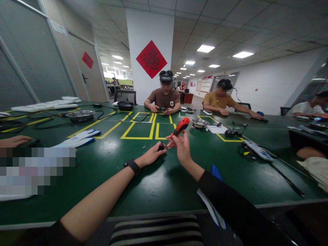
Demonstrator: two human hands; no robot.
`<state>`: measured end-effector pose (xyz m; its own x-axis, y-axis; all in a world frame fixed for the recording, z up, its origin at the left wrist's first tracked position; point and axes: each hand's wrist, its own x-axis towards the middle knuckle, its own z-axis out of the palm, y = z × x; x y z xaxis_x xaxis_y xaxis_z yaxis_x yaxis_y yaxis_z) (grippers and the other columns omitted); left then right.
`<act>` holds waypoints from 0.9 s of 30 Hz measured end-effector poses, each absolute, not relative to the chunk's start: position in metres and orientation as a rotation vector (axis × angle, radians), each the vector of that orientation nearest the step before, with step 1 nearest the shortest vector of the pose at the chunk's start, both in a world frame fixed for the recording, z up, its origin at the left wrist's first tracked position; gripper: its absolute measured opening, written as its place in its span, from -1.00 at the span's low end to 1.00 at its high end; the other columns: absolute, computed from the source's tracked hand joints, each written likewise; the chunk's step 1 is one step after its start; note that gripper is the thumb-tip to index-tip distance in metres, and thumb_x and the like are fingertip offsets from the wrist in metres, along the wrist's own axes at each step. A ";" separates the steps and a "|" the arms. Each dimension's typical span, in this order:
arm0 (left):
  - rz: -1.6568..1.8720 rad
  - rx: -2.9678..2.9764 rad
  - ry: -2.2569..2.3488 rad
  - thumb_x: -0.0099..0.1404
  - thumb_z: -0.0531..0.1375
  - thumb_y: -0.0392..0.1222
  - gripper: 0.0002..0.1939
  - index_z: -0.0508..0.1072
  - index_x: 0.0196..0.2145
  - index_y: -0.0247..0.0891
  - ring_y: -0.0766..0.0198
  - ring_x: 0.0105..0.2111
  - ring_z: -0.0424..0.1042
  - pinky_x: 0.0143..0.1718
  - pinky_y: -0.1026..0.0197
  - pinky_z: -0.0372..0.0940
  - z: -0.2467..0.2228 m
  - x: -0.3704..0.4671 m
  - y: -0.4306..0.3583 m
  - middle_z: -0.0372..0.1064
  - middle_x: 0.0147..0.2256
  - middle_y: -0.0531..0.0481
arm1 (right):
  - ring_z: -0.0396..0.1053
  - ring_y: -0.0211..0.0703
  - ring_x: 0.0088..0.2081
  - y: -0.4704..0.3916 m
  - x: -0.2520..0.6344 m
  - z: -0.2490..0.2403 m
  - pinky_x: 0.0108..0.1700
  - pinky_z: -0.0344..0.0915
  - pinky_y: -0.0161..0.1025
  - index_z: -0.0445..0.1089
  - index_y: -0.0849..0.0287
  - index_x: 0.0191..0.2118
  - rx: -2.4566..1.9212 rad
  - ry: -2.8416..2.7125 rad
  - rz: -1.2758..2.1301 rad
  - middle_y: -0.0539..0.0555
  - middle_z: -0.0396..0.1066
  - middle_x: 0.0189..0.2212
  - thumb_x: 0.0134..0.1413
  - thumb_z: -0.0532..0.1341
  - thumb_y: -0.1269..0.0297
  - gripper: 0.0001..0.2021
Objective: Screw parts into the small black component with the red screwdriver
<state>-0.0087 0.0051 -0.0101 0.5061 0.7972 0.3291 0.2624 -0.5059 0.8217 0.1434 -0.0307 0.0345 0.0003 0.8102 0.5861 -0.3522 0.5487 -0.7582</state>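
Observation:
My right hand (181, 143) is closed around a screwdriver (181, 125) with a red and black handle. Its shaft slants down to the left, toward a small black part (161, 146) that my left hand (153, 153) grips just above the green table. The tip meets or nearly meets that part; fingers partly hide the spot. What kind of part it is, I cannot make out. A few tiny metal pieces (144, 147), perhaps screws, lie left of my left hand.
Yellow tape outlines (137, 138) mark the green table (110, 184). Metal bowls (80, 115) (200, 123), a white-and-blue glove (82, 136), black parts (233, 132) and cables (46, 119) lie around. Co-workers (165, 97) sit opposite and to the right; another person's hand (16, 140) rests at left.

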 end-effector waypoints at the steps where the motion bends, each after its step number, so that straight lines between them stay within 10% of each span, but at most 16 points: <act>1: 0.939 2.028 0.877 0.22 0.05 -0.10 -0.75 0.24 -0.18 -0.28 0.22 -0.21 0.29 -0.08 0.10 0.17 -0.010 -0.009 0.005 0.32 -0.24 -0.02 | 0.31 -0.39 -0.61 -0.030 0.144 0.034 -0.56 0.31 -0.41 0.07 0.09 -0.14 -0.463 -1.264 0.961 -0.05 0.43 -0.40 0.07 0.13 0.24 -0.75; 17: 0.957 2.083 0.894 0.21 0.06 -0.12 -0.74 0.25 -0.17 -0.29 0.23 -0.22 0.26 -0.07 0.12 0.15 -0.010 -0.008 0.006 0.29 -0.22 -0.01 | 0.32 -0.32 -0.71 -0.025 0.144 0.030 -0.69 0.29 -0.40 0.06 0.12 -0.25 -0.547 -1.290 0.963 -0.13 0.36 -0.58 -0.07 0.26 0.19 -0.65; 27: 0.958 2.066 0.888 0.23 0.05 -0.10 -0.76 0.25 -0.19 -0.28 0.25 -0.23 0.24 -0.09 0.14 0.16 -0.010 -0.008 0.005 0.26 -0.27 0.02 | 0.35 -0.39 -0.62 -0.027 0.143 0.031 -0.63 0.30 -0.44 0.11 0.11 -0.10 -0.494 -1.311 0.963 0.02 0.44 -0.34 0.10 0.07 0.10 -0.70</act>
<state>-0.0081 0.0049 -0.0103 0.4955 0.7940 0.3522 0.2907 -0.5337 0.7942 0.1435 -0.0274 0.0311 -0.0341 0.8149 0.5786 -0.3086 0.5421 -0.7816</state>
